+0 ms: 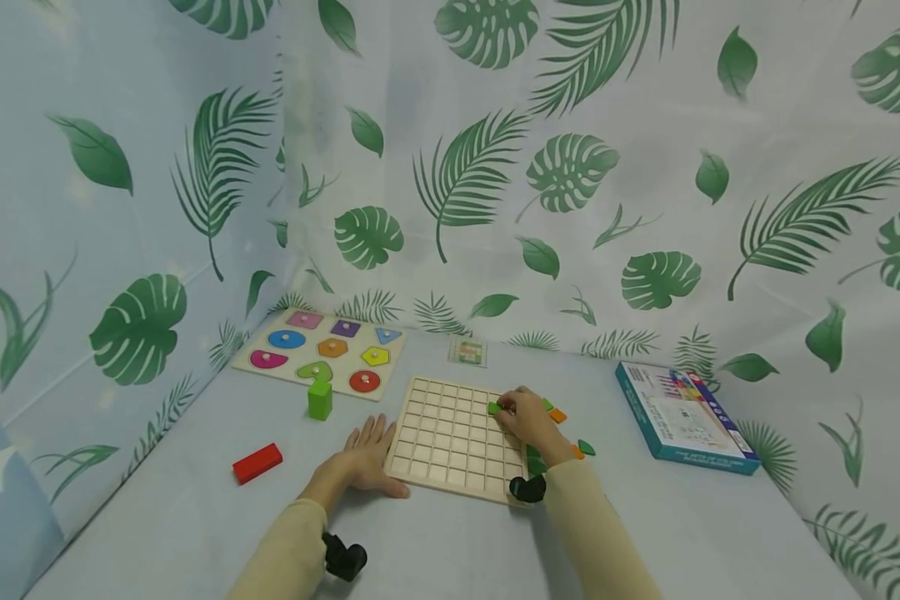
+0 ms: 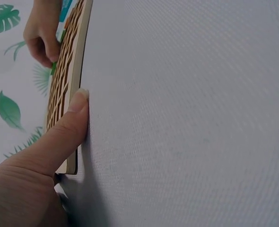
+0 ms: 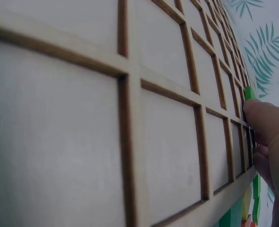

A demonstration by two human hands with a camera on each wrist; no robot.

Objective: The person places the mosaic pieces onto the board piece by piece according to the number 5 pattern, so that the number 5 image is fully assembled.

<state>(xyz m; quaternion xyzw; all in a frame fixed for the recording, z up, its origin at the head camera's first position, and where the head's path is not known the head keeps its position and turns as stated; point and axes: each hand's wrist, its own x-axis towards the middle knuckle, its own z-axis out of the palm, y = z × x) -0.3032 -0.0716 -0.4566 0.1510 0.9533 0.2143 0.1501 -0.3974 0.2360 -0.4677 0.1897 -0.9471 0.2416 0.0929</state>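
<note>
A wooden grid board (image 1: pixel 450 434) lies flat on the table. My left hand (image 1: pixel 366 460) rests at its left side with the fingers spread. In the left wrist view the thumb (image 2: pixel 66 130) lies against the board's edge. Over the far right part of the grid, my right hand (image 1: pixel 532 423) pinches a small green piece (image 1: pixel 492 408) between thumb and finger. The green piece (image 3: pixel 249 93) also shows at the fingertips in the right wrist view. Several loose green and orange pieces (image 1: pixel 558 415) lie beside the board's right edge, partly hidden by the right hand.
A shape puzzle board (image 1: pixel 270 367) with knobbed pieces lies at the back left. Closer in are a green block (image 1: pixel 319 400) and a red block (image 1: pixel 257 463). A small patterned card (image 1: pixel 467 351) lies behind the grid, and a flat box (image 1: pixel 682 417) is at right.
</note>
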